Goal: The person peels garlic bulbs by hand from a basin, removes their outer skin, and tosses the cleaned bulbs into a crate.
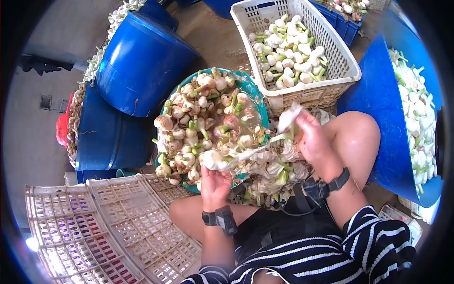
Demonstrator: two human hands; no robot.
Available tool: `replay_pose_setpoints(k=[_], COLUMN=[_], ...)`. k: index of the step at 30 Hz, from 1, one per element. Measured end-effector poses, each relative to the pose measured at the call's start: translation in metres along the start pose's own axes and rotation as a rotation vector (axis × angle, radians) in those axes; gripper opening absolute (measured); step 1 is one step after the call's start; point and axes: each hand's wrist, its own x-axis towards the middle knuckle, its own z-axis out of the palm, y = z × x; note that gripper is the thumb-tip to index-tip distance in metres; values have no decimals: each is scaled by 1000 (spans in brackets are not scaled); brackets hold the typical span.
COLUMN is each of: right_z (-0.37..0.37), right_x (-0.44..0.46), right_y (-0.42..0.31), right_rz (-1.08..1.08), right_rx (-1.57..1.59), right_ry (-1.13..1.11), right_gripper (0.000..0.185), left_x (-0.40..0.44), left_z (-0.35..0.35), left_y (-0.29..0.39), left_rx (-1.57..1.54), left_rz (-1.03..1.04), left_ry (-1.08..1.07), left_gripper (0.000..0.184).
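My left hand [216,184] grips a white garlic bulb [214,160] over the near edge of the green tub [261,102]. A long pale strip stretches from the bulb toward my right hand [313,139], which is closed on papery garlic skin [289,118] above my knee. Unpeeled, brownish garlic bulbs [177,113] with green stems fill much of the tub, some in murky water. Below my right hand lies a heap of garlic skins and stalks [279,177].
A white plastic crate [352,71] of cleaned garlic stands ahead. Blue barrels [142,57] are at the left, and a blue container [366,90] of white garlic is at the right. Grated crates [127,208] lie at my lower left.
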Motion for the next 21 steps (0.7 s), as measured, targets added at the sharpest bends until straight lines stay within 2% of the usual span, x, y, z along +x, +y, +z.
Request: replay_pose_setpoints(k=[1, 2, 3, 5, 7, 9, 10, 12, 13, 14, 15, 16, 17, 18, 19, 20, 21], right_z=[-6, -9, -17, 4, 34, 67, 66, 60, 52, 37, 28, 43, 45, 44, 44, 56, 64], right_x=[6, 10, 17, 7, 1, -10, -10, -3, -2, -1, 4, 5, 4, -2, -7, -7, -8], right_y=[-5, -7, 13, 21, 49, 46, 56, 79, 76, 69, 65, 48, 53, 62, 67, 65, 65], right_rz=[-5, -10, -206, -600, -540, -32, -30, -387, -387, -311, -229, -19, -20, -277, -498, -522, -287], right_rx=[-95, -191, -758, -1577, -1249, -1461, -1459, -1391, -1386, -1565, -1740, -1843, -1845, -1527, -1189, -1076, -1021], right_ry=[17, 35, -116, -254, -359, -439, -434, -459, -460, -623, -790, -875, -879, -620, -362, -469, -562], right_gripper=[22, 23, 28, 33, 32, 29, 29, 32, 32, 33, 34, 30, 30, 29, 37, 54, 43], left_x=[4, 1, -3, -9, -15, -22, -17, -21, -25, -31, -31, -29, -28, -24, -18, -12, -8], left_z=[-4, 16, 19, 22, 32, 42, 40, 49, 55, 62, 61, 59, 58, 55, 49, 47, 46], left_y=[1, -6, -5, -5, -16, -29, -37, -35, -33, -24, -19, -16, -15, -19, -27, -33, -37], left_rx=[31, 87, 89, 246, 347, 724, 825, 813, 799, 674, 672, 655, 637, 635, 674, 712, 752], left_rz=[-47, 78, 76, 109, 152, 370, 486, 501, 516, 385, 389, 393, 397, 390, 463, 539, 619], left_ry=[-106, 159, 155, 143, 143, 238, 353, 374, 401, 412, 415, 377, 340, 342, 325, 303, 276], left_gripper=[30, 30, 30, 27, 27, 29, 33, 34, 36, 36, 36, 35, 35, 35, 33, 31, 29])
